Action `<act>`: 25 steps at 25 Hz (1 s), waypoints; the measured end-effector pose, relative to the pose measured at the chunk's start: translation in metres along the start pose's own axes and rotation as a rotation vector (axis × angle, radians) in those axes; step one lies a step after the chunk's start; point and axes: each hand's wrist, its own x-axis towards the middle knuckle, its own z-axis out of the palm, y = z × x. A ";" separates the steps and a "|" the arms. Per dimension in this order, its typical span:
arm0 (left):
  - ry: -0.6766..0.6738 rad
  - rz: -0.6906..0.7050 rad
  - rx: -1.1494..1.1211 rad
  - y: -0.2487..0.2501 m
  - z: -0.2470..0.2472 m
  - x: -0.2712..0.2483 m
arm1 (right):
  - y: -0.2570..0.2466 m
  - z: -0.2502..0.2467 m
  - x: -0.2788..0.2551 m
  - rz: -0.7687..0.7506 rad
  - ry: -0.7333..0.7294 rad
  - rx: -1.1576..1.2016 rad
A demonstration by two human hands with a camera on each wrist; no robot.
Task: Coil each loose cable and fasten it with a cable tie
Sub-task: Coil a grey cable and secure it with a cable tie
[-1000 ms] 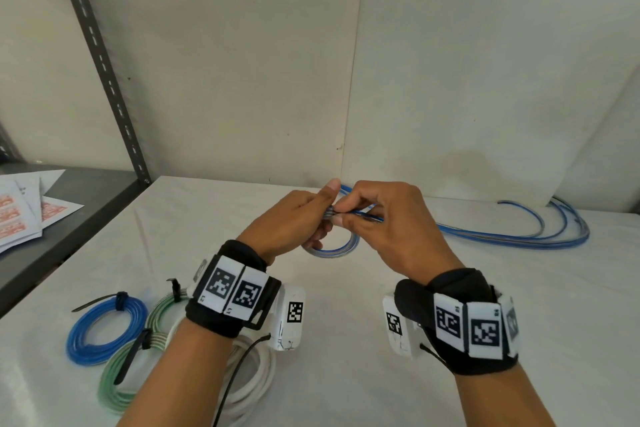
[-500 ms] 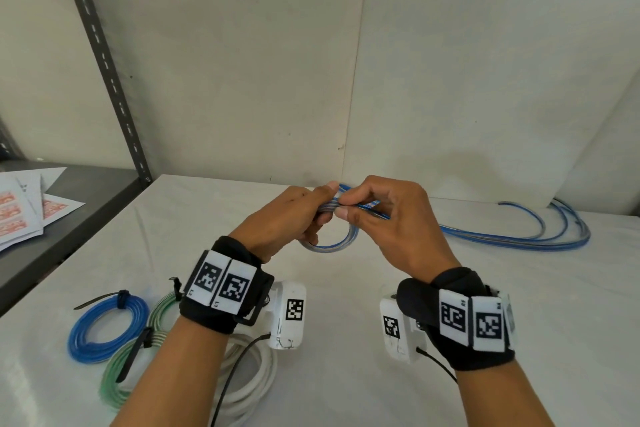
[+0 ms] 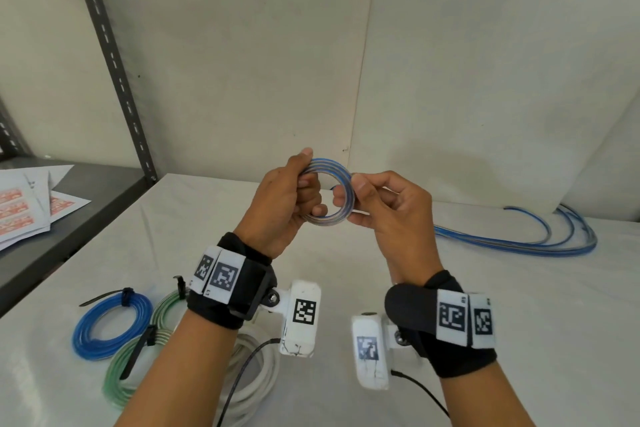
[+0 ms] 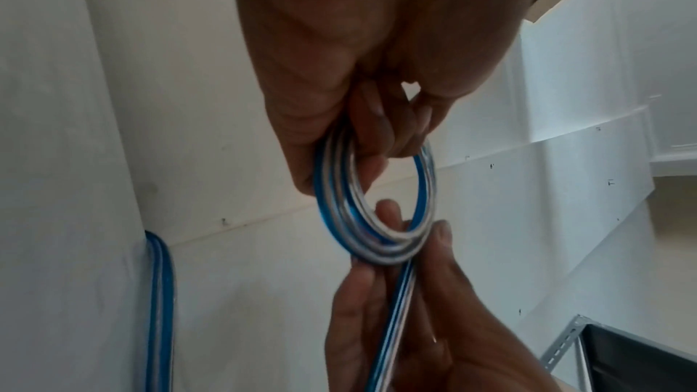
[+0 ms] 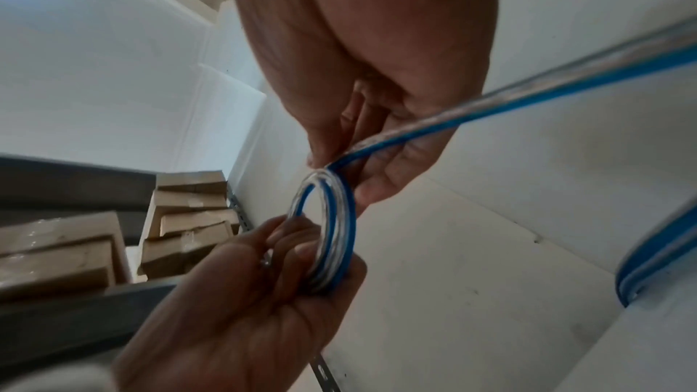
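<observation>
The blue-and-clear cable (image 3: pixel 329 194), seen from the head, is a small upright coil gripped between left hand (image 3: pixel 280 208) and right hand (image 3: pixel 388 208), while the wrist views show its loose tail (image 5: pixel 528 94) running rightward through the right fingers' pinch.

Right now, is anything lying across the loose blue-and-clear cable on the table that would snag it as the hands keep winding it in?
Nothing visible does. The loose blue-and-clear cable runs bare across the white table up to the small coil, which the left hand and right hand both grip. The tied blue, green and white coils lie apart at near left.
</observation>
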 end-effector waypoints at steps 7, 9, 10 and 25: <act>0.057 0.037 -0.139 -0.001 0.006 0.001 | 0.007 0.022 -0.007 -0.158 0.130 -0.037; 0.050 0.033 -0.165 -0.001 0.008 0.001 | 0.008 0.025 -0.009 -0.182 0.165 -0.012; 0.050 0.030 -0.178 -0.001 0.008 0.001 | 0.010 0.026 -0.010 -0.189 0.177 0.013; -0.069 -0.046 0.028 -0.001 0.007 -0.001 | 0.001 -0.003 0.004 -0.212 0.092 -0.052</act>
